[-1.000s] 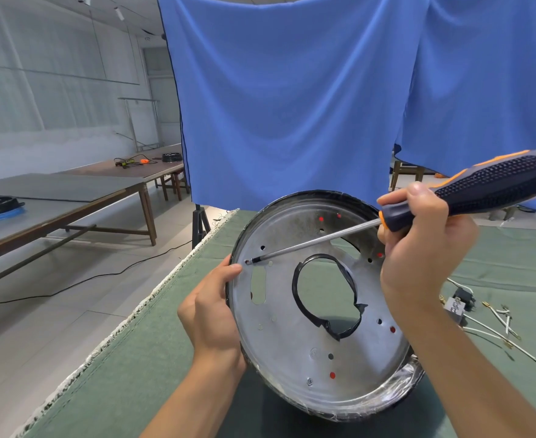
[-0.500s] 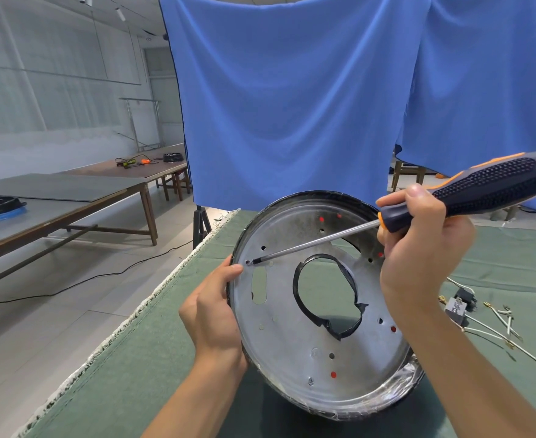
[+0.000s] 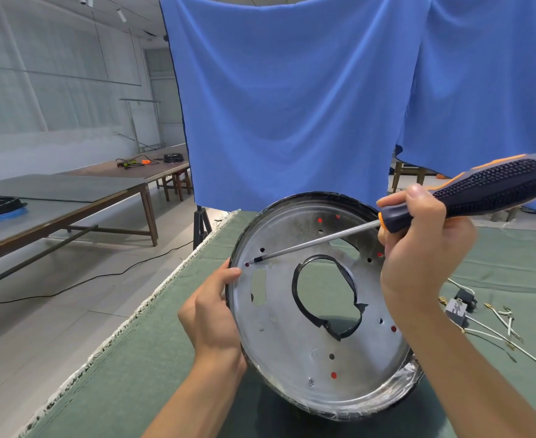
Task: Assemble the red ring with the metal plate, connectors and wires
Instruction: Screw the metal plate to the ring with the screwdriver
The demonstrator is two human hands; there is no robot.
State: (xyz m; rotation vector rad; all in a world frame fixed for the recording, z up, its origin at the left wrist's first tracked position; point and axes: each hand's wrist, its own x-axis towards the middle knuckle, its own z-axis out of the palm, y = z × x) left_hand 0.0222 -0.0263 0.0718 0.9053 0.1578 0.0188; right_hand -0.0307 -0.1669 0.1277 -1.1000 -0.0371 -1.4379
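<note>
Left hand [image 3: 211, 314] grips the near-left rim of the metal plate [image 3: 292, 352], thumb over the front edge and fingers curled behind, propping the round plate tilted on its lower edge on the green table cover [image 3: 153, 368]; right hand [image 3: 418, 257] is wrapped around the dark and orange handle of a screwdriver [image 3: 469, 191], held up to the right of the plate, its long shaft crossing the plate's face toward the left hand; the tip sits at a small hole just above the left thumb, close to the rim; whether a screw is in that hole is too small to tell; red shows through several holes in the plate, which suggests the red ring [image 3: 333, 375] already lies behind the plate and is lined up with it; a small screw head seems to sit low on the plate, so fastening looks begun but not finished, with most holes open; beyond the right wrist, well apart from the plate, a small grey connector [image 3: 455, 308] and white wires [image 3: 497, 338] with metal ends lie loose on the cover, so wiring appears not yet done; farther off hangs a blue curtain [image 3: 292, 105], and to the far left stand long wooden tables [image 3: 70, 191].
</note>
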